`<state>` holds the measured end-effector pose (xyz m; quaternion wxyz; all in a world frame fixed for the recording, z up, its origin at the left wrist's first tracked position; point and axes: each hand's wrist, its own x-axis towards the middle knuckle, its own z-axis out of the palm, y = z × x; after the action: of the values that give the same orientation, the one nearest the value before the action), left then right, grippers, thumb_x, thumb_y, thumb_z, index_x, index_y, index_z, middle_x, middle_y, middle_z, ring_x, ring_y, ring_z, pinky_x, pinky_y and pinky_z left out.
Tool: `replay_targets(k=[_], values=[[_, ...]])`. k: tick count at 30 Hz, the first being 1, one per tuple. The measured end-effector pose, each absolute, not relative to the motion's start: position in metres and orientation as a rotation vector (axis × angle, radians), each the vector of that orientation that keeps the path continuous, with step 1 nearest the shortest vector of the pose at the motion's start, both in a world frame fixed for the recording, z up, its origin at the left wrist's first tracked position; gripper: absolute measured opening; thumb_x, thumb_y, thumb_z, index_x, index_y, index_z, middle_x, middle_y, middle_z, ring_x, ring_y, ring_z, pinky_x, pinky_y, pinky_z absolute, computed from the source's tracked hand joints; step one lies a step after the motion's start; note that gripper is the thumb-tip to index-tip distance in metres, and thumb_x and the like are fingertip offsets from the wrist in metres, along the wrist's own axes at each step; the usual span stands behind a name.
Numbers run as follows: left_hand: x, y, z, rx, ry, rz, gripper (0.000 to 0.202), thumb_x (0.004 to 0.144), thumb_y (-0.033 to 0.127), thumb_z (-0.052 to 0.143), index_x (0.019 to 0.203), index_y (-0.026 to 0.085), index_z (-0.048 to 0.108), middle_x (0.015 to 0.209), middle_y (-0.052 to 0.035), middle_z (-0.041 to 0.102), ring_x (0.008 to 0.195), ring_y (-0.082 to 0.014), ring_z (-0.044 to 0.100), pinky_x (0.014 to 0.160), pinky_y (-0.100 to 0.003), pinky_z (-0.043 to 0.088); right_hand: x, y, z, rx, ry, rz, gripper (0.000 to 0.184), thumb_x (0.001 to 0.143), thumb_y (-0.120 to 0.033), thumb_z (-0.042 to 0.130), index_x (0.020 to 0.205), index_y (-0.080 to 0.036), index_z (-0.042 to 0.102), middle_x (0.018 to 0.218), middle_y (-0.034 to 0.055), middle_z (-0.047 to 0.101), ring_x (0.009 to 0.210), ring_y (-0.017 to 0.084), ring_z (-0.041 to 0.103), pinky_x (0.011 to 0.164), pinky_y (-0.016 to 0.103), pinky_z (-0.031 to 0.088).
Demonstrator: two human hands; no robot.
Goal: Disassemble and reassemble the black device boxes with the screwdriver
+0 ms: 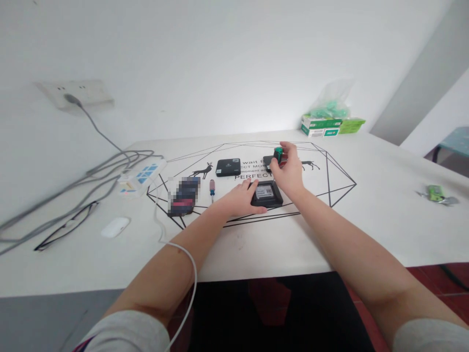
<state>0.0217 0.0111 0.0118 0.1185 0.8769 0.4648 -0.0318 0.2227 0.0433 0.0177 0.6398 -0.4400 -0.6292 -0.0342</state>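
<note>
A flat black device box (273, 200) with a white label lies label-up on the table in front of me. My left hand (242, 198) holds its left side, thumb along the near edge and fingers spread over the far corner. Above the box's far right part, my right hand (289, 168) is closed around an upright screwdriver (278, 154) with a green-and-black handle; its tip is hidden. Behind that hand sits another small black item (268, 162), partly covered. To the left lie a second black box (227, 167) and a screwdriver with a brown-and-blue handle (212, 187).
Left on the table (238, 249) are a blurred-out dark item (184, 196), a white case (115, 227), glasses (68, 225), a power strip (142, 176) and grey cables. A white cable (192, 264) crosses my left forearm. Green boxes (322, 124) stand back right; a green item (435, 193) lies far right.
</note>
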Motion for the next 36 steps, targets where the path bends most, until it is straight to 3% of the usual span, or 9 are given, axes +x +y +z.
replay_targets(k=[5, 19, 31, 34, 36], values=[[0.022, 0.011, 0.012, 2.561, 1.362, -0.094, 0.129, 0.081, 0.088, 0.054, 0.172, 0.011, 0.005, 0.178, -0.0243, 0.005, 0.164, -0.0405, 0.018, 0.13, -0.045, 0.022, 0.222, 0.041, 0.019, -0.979, -1.478, -0.123, 0.04, 0.086, -0.02, 0.058, 0.127, -0.022, 0.061, 0.118, 0.0124, 0.073, 0.099, 0.026, 0.07, 0.086, 0.045, 0.063], [0.021, 0.013, 0.009, 2.564, 1.363, -0.084, 0.131, 0.081, 0.092, 0.052, 0.172, 0.011, 0.005, 0.178, -0.0249, 0.007, 0.164, -0.0409, 0.019, 0.131, -0.045, 0.022, 0.223, 0.042, 0.02, -0.964, -1.457, -0.074, 0.041, 0.087, -0.019, 0.058, 0.128, -0.023, 0.062, 0.119, 0.0111, 0.071, 0.093, 0.023, 0.068, 0.086, 0.045, 0.062], [0.02, 0.012, 0.008, 2.553, 1.339, -0.046, 0.128, 0.084, 0.085, 0.059, 0.172, 0.008, 0.007, 0.177, -0.0284, 0.006, 0.164, -0.0426, 0.017, 0.13, -0.048, 0.023, 0.224, 0.035, 0.028, -1.008, -1.401, -0.024, 0.042, 0.087, -0.024, 0.058, 0.128, -0.025, 0.059, 0.122, 0.0103, 0.07, 0.095, 0.023, 0.068, 0.073, 0.037, 0.062], [0.023, 0.013, 0.007, 2.557, 1.333, 0.101, 0.112, 0.09, 0.078, 0.059, 0.17, 0.009, 0.021, 0.177, -0.0258, 0.009, 0.165, -0.0419, 0.015, 0.13, -0.051, 0.022, 0.223, 0.033, 0.03, -0.994, -1.351, 0.038, 0.042, 0.088, -0.026, 0.058, 0.13, -0.026, 0.057, 0.124, 0.0105, 0.068, 0.099, 0.023, 0.068, 0.074, 0.037, 0.062], [0.025, 0.016, 0.007, 2.603, 1.311, 0.348, 0.089, 0.097, 0.067, 0.059, 0.162, 0.01, 0.039, 0.175, -0.0242, 0.024, 0.163, -0.0384, 0.024, 0.13, -0.049, 0.025, 0.221, 0.032, 0.03, -0.981, -1.308, 0.097, 0.042, 0.09, -0.029, 0.058, 0.131, -0.026, 0.055, 0.126, 0.011, 0.066, 0.102, 0.023, 0.068, 0.074, 0.036, 0.062]])
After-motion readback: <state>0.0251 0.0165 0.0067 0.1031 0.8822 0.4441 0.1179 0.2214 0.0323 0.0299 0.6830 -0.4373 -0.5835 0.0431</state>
